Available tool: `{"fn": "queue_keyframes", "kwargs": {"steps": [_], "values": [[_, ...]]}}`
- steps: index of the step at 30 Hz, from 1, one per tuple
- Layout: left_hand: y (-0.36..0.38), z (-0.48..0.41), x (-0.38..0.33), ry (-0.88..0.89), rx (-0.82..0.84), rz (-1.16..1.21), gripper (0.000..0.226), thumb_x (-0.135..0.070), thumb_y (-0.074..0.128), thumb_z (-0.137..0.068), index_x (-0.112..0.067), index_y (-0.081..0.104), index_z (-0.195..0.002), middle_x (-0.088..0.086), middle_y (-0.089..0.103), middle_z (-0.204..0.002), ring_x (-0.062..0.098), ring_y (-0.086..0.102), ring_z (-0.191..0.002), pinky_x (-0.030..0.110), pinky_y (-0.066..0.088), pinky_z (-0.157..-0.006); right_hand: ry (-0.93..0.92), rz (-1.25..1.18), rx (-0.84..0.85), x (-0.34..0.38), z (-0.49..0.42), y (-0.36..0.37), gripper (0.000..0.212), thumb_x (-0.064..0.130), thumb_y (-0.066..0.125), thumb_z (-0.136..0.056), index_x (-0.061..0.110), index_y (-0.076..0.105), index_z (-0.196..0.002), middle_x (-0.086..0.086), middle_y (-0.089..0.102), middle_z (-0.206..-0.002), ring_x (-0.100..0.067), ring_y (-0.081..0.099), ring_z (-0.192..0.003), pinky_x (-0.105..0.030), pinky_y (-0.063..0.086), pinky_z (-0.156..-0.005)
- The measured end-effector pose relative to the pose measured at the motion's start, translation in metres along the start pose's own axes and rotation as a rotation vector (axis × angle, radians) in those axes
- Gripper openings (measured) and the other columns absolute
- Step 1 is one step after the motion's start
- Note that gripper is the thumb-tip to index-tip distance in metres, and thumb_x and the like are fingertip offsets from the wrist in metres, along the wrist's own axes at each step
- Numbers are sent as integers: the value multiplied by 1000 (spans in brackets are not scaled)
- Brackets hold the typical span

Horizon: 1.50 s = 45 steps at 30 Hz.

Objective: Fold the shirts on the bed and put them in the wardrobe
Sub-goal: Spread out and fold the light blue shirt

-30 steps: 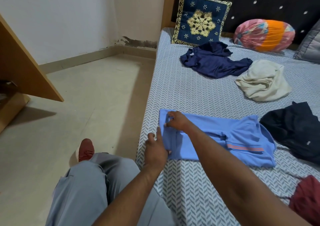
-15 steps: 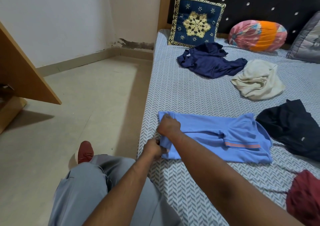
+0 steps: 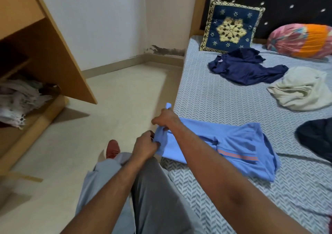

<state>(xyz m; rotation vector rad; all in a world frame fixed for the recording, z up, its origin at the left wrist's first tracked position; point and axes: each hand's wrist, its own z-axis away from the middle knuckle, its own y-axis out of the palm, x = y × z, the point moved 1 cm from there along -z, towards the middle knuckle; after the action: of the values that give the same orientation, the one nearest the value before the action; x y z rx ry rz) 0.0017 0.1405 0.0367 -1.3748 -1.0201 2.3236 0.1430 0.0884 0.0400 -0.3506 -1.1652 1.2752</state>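
Two bare hands hold one end of a light blue shirt (image 3: 239, 149) at the near left edge of the bed (image 3: 224, 99). The left hand (image 3: 145, 146) has its grip clamped on bunched cloth just past the mattress edge, above the person's grey trouser knee. The right hand (image 3: 166, 119), a little farther off, has its grip closed round a raised corner of the same shirt. The rest of the shirt lies on the patterned sheet, orange stripes showing (its far end is rumpled).

Farther along the bed lie a navy shirt (image 3: 246, 68), a cream shirt (image 3: 301, 90) and, at the right edge, a dark shirt (image 3: 318, 136), each apart from the others. A pale neck label (image 3: 220, 61) on the navy shirt is too small to read.

On the left stands an open wooden wardrobe (image 3: 53, 54) with folded cloth (image 3: 19, 97) on a low shelf. A strip of pale floor (image 3: 125, 93) runs between the wardrobe's side panel and the bed's left edge. A red shoe (image 3: 112, 148) rests on it near the knee.
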Motion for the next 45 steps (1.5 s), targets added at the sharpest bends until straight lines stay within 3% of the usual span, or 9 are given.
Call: {"fn": "queue_keyframes", "kwargs": {"steps": [4, 8, 12, 19, 22, 27, 34, 39, 45], "values": [[35, 16, -26, 169, 57, 26, 21, -13, 64, -72, -16, 46, -82, 0, 53, -75, 27, 54, -74, 30, 28, -59, -54, 91, 24, -49, 12, -17, 86, 17, 69, -79, 9, 22, -150, -17, 29, -143, -34, 60, -98, -34, 52, -61], [75, 17, -51, 352, 152, -23, 59, -42, 57, -57, -15, 59, -109, 7, 55, -103, 32, 56, -99, 32, 44, -75, -69, -74, -43, -121, 29, -59, 94, 10, 68, -84, 11, 8, -157, -16, 21, -156, -33, 49, -126, -32, 46, -80], [117, 9, -68, 416, 236, -362, 117, -65, 77, -60, -35, 14, -154, 5, 16, -155, 27, 24, -138, 43, 32, -107, 37, -517, -104, -203, 45, -102, 87, -4, 64, -83, 19, 21, -156, -9, 45, -132, -19, 56, -83, -25, 45, -53], [169, 4, -74, 548, 444, -640, 95, -68, 60, -80, -39, 10, -154, 17, -1, -161, 37, 16, -144, 50, 25, -112, 248, -783, -98, -305, 61, -142, 89, -7, 62, -76, 26, 29, -152, -6, 51, -131, -31, 59, -100, -40, 50, -71], [182, 2, -79, 483, 436, -353, 82, -64, 60, -83, -34, 27, -152, 18, 5, -158, 35, 15, -145, 40, 24, -115, 283, -834, -101, -337, 65, -148, 97, 0, 66, -68, 28, 28, -153, -3, 38, -152, -33, 54, -124, -50, 52, -93], [191, -3, -77, 340, 377, -20, 60, -44, 64, -90, -25, 45, -144, 15, 24, -143, 30, 41, -132, 30, 35, -109, 297, -859, -64, -362, 74, -150, 88, -9, 55, -80, 26, 25, -154, 0, 22, -160, -30, 42, -134, -40, 57, -83], [196, -25, -80, 252, 388, 88, 90, -52, 59, -78, -27, 19, -154, 22, 40, -143, 34, 51, -123, 41, 46, -99, 299, -787, -143, -381, 92, -141, 94, 0, 72, -78, 38, 26, -151, 4, 32, -149, -22, 41, -124, -45, 49, -94], [204, -31, -88, 295, 425, 35, 90, -8, 68, -85, -25, 14, -154, 29, 39, -132, 39, 56, -105, 36, 46, -81, 300, -485, -227, -401, 117, -134, 97, 8, 77, -69, 36, 30, -149, -2, 31, -138, -32, 46, -121, -47, 52, -81], [211, -33, -98, 331, 510, -5, 83, 2, 64, -86, -20, 22, -154, 21, 24, -153, 35, 43, -129, 27, 40, -79, 374, -94, -401, -405, 130, -103, 67, 4, 61, -84, 16, 39, -146, -24, 35, -135, -43, 51, -115, -43, 44, -91]]}}
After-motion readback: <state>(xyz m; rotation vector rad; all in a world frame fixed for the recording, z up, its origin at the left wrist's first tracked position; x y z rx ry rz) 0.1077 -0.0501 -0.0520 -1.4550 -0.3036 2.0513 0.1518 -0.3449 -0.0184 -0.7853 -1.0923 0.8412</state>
